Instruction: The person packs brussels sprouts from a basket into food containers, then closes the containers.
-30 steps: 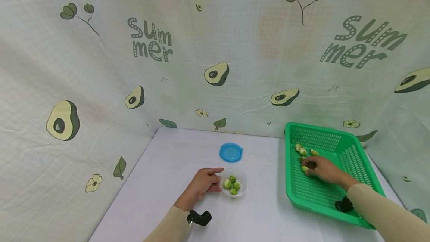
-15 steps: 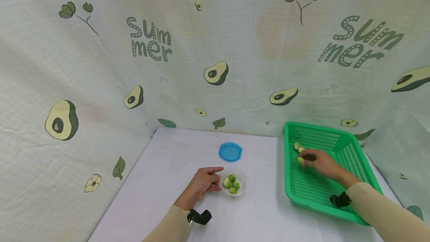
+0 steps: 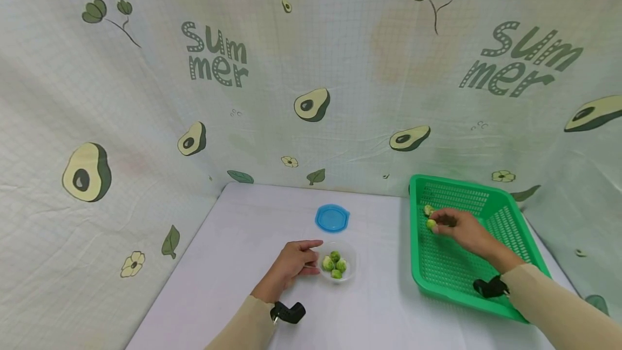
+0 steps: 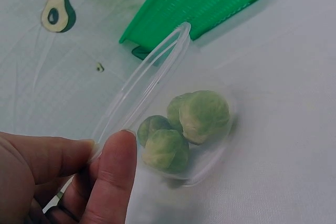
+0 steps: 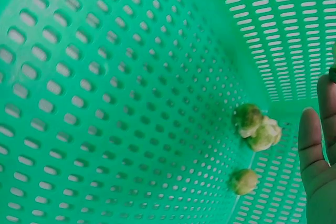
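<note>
My left hand pinches the rim of a clear round plastic container between thumb and finger. Inside that container lie several green Brussels sprouts. Over at the right, my right hand holds one Brussels sprout at its fingertips, above the floor of a green slotted basket. In the right wrist view only part of that hand shows at the right edge, and the held sprout is mostly cut off. Loose sprouts lie along the basket's bottom, some hidden by the hand in the head view.
A blue lid lies flat on the white-covered table, behind the clear container. Cloth printed with avocados hangs behind and at both sides. The basket's raised walls stand around the right hand.
My right hand has picked a Brussels sprout up from the basket floor and moved it slightly up and to the left. The left hand and container have stayed put.
</note>
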`<state>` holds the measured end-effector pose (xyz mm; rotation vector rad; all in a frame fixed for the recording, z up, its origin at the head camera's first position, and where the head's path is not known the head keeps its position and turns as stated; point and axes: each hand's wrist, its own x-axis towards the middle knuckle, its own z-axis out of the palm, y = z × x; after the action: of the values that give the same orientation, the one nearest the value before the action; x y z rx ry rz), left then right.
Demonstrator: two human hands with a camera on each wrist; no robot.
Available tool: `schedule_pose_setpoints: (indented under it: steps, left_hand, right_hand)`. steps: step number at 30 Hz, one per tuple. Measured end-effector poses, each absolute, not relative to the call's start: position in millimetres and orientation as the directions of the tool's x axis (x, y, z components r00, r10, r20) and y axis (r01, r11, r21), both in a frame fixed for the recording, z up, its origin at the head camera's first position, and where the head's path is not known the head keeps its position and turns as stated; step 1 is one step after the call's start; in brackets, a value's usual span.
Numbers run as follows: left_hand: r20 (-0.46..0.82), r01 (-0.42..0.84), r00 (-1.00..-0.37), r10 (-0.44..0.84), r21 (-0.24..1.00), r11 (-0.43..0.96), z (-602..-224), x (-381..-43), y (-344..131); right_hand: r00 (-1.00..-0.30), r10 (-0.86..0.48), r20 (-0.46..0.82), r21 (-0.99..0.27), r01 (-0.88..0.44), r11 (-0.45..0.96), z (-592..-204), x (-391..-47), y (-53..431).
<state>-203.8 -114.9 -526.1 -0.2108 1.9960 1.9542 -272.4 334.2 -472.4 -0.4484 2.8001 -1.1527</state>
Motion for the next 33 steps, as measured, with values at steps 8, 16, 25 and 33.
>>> schedule_pose_setpoints:
  steps: [8,16,25,33]
  left_hand:
    - [-0.34,-0.337,-0.93,0.137,0.94,0.047,-524,-204,-114]
    - [-0.334,-0.331,-0.932,0.141,0.942,0.044,-524,-203,-114]
    - [-0.328,-0.326,-0.934,0.142,0.945,0.04,-525,-203,-114]
    - [-0.326,-0.325,-0.935,0.141,0.945,0.028,-526,-203,-115]
  right_hand:
    - [-0.964,-0.257,0.065,-0.693,-0.229,0.684,-461,-269,329]
    - [-0.965,-0.247,0.086,-0.691,-0.236,0.683,-453,-265,326]
    - [-0.968,-0.234,0.094,-0.737,-0.226,0.637,-444,-257,321]
    - [-0.961,-0.241,0.135,-0.753,-0.258,0.606,-437,-249,311]
